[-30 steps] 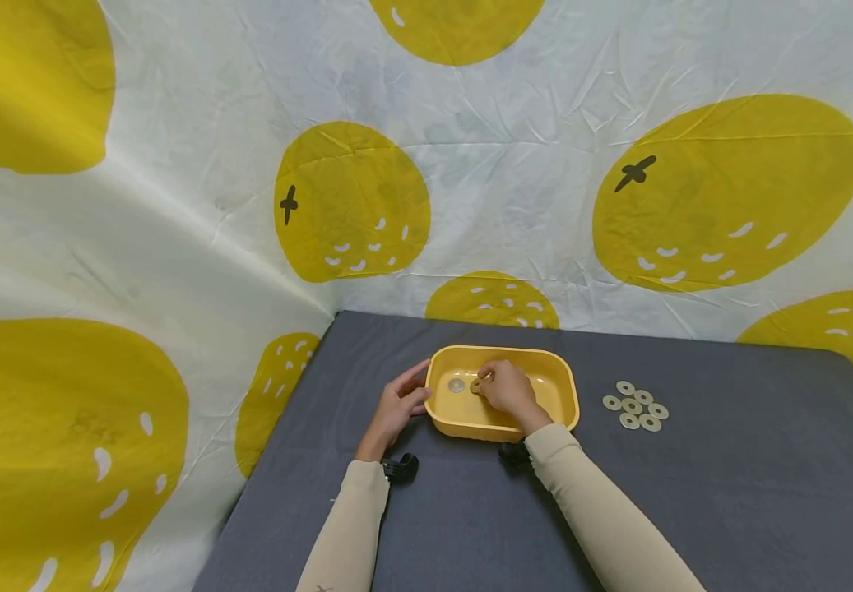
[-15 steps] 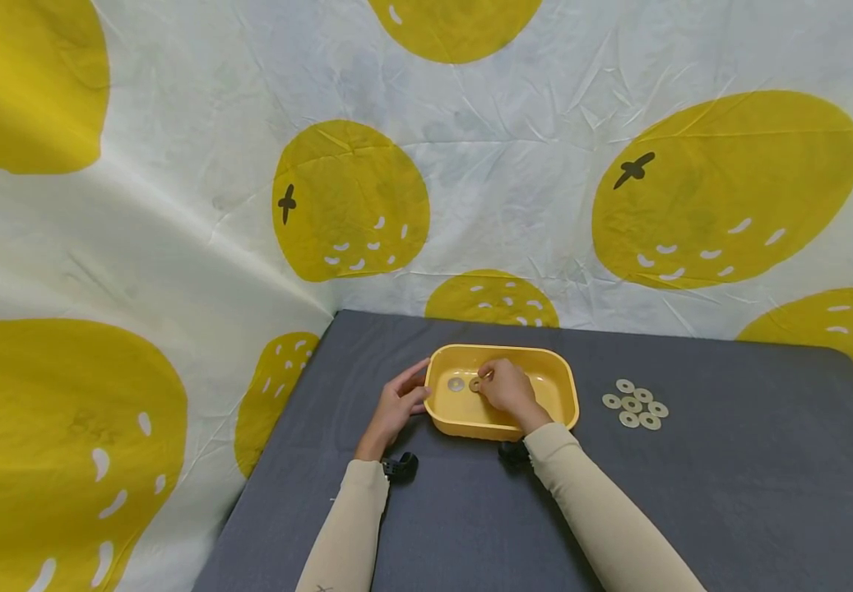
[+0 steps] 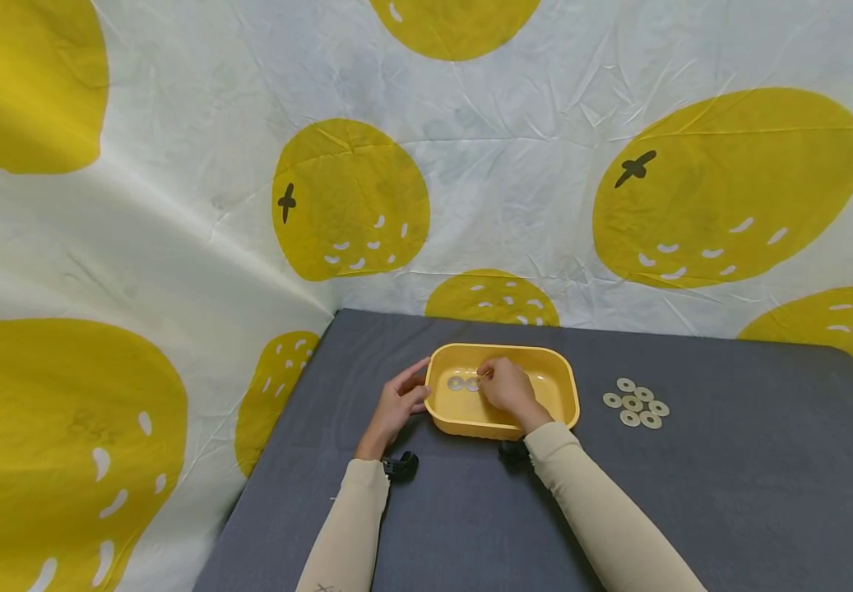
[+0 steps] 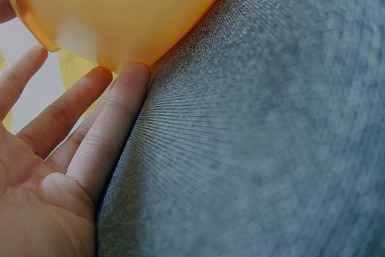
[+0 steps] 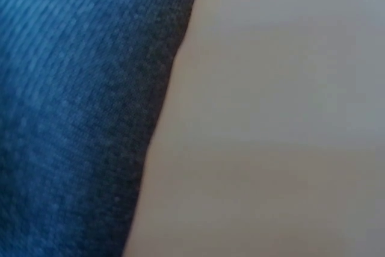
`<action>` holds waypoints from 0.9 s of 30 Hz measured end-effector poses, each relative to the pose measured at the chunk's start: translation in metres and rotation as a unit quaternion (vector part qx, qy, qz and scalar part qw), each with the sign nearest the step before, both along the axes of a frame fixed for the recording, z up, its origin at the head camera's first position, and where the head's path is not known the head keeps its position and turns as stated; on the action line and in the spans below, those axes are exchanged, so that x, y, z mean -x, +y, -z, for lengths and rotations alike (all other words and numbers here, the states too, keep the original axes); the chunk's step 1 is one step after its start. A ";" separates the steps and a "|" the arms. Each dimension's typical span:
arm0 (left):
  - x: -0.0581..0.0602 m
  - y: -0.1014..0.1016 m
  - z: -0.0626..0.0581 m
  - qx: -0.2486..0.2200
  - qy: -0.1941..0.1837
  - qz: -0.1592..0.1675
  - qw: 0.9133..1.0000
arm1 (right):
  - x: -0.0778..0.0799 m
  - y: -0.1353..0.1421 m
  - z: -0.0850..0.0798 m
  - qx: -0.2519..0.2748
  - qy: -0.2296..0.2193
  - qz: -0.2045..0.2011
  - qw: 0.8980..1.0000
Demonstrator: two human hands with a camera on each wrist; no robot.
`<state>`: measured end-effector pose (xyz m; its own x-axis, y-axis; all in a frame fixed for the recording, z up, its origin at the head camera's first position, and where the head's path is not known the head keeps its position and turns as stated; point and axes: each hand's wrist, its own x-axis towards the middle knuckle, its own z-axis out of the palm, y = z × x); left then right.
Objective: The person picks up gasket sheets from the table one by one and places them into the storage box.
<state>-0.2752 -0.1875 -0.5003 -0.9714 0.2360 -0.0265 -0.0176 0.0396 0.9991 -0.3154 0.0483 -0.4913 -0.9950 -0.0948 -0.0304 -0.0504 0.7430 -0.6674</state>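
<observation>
A yellow rectangular plastic tray (image 3: 458, 428) stands on the dark cloth. Inside it, toward the left end, a flat metal washer (image 3: 456, 383) lies beside a second washer (image 3: 472, 385). The right hand (image 3: 509, 386) reaches into the tray, with thumb and fingertips pinched at the second washer's right edge; its grip is partly hidden. Against the tray's left end rests the left hand (image 3: 395, 408). In the left wrist view its extended fingers (image 4: 102, 136) touch the tray's outer wall (image 4: 138, 10). Only plain pale surface and cloth show in the right wrist view.
To the right of the tray, several washers (image 3: 632, 403) lie in a flat cluster on the grey cloth-covered table (image 3: 730, 477). A white curtain (image 3: 507, 197) with yellow fruit prints hangs behind the table and along its left side.
The second washer has shifted slightly left, closer to the first, and more of it shows beside the right fingertips. The left hand and tray stay in place.
</observation>
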 end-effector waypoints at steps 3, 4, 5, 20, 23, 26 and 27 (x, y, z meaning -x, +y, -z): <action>0.000 -0.001 0.000 0.005 -0.002 0.000 1.000 | -0.001 0.000 -0.001 0.010 0.007 0.008 1.000; 0.002 -0.001 0.001 0.007 -0.002 -0.001 1.000 | -0.001 -0.001 -0.001 0.014 0.011 0.009 1.000; 0.003 -0.001 0.004 0.008 -0.004 -0.001 1.000 | -0.001 -0.001 -0.001 0.018 0.015 0.011 1.000; 0.013 0.001 0.032 0.017 0.018 -0.036 0.999 | -0.017 0.027 -0.022 0.181 0.078 0.000 0.980; 0.013 0.001 0.031 0.018 0.020 -0.043 0.999 | -0.022 0.047 -0.030 0.180 0.095 -0.001 0.979; 0.013 0.001 0.031 0.019 0.019 -0.047 0.999 | -0.027 0.071 -0.035 0.172 0.109 0.007 0.979; 0.013 0.001 0.031 0.020 0.018 -0.048 0.999 | -0.029 0.080 -0.036 0.167 0.110 0.014 0.980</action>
<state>-0.2883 -0.1861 -0.5309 -0.9898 0.1422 0.0022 0.0135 0.0790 0.9968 -0.2864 0.1279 -0.4548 -0.9764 -0.0348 0.2130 -0.2026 0.4883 -0.8488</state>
